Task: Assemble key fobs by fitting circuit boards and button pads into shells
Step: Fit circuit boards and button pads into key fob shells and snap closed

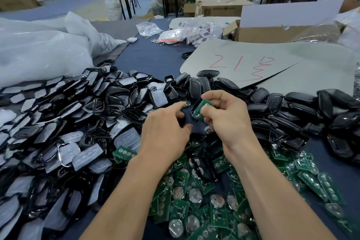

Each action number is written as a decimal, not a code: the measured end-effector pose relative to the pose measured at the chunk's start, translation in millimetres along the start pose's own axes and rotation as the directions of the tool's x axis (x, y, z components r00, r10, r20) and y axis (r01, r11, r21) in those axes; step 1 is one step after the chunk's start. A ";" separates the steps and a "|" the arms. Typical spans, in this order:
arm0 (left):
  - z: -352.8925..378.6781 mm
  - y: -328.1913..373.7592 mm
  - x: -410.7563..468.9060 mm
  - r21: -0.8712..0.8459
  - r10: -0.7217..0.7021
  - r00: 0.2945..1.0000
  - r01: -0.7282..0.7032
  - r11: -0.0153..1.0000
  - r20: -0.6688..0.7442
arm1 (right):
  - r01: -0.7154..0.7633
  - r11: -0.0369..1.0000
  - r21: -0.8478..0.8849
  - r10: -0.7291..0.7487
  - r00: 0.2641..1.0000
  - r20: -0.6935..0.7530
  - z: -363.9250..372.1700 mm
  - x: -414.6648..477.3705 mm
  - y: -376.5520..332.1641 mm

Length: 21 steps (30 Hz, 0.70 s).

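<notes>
Now at a cloth-covered table (148, 58) spread with parts, you work between three heaps. Button pads (85, 154) mixed with black frames (113, 91) bank up to your left. Glossy black shells (300, 99) lie to your right, below a grey sheet (253, 58) marked in red. Green circuit boards (202, 204) are strewn nearest you.

Your left hand (165, 124) reaches forward with the index finger straight, its tip on a small part (187, 104) lying on the cloth. Whether the fingers tucked beneath it hold anything cannot be told.

Your right hand (228, 115) is raised just beside it, thumb and fingertips pinched on a single circuit board (201, 108). The board is tilted, and the dark rim of a shell (194, 105) shows right behind its left edge. Whether the two already touch is unclear.

The board looks light, thin and stiff, so it should not flex, but its soldered parts and round contacts are likely fragile. Keep your hold on the bare edges, as you have it now, not on the faces. The shells appear hard and slick and may skate on each other, so take one by its long sides. The translucent pads look soft and floppy and are probably best lifted by a corner and laid in flat.
</notes>
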State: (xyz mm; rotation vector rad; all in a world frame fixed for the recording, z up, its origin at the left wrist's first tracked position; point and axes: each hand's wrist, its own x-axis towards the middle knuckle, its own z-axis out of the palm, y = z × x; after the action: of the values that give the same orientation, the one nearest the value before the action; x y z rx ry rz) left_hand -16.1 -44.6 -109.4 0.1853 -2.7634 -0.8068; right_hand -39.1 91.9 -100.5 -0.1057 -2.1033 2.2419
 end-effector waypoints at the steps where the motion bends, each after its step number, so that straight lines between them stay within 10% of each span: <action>1: 0.3 -1.3 1.4 -0.028 -0.016 1.000 0.017 0.999 0.027 | -0.008 1.000 -0.002 0.008 1.000 0.020 0.1 -0.4 0.2; 10: -2.6 -0.5 0.0 -0.158 0.023 0.967 -0.065 0.985 -0.253 | -0.083 0.973 0.215 0.081 0.997 0.018 3.1 2.1 0.1; 15: -8.1 0.8 5.2 -0.745 -0.240 0.954 0.027 0.666 -0.181 | -0.107 0.962 0.252 0.112 0.994 -0.004 -4.8 4.8 -3.7; 21: -7.3 3.2 6.4 -0.847 -0.256 0.959 0.031 0.530 -0.125 | -0.157 0.958 0.241 0.123 0.981 0.148 1.6 -0.7 -6.7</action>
State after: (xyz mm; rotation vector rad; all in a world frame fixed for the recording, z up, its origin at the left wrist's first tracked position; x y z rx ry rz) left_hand -20.3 -46.9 -100.4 0.2902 -1.8444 -1.9181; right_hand -38.5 90.6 -93.7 -0.0992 -1.9017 2.6478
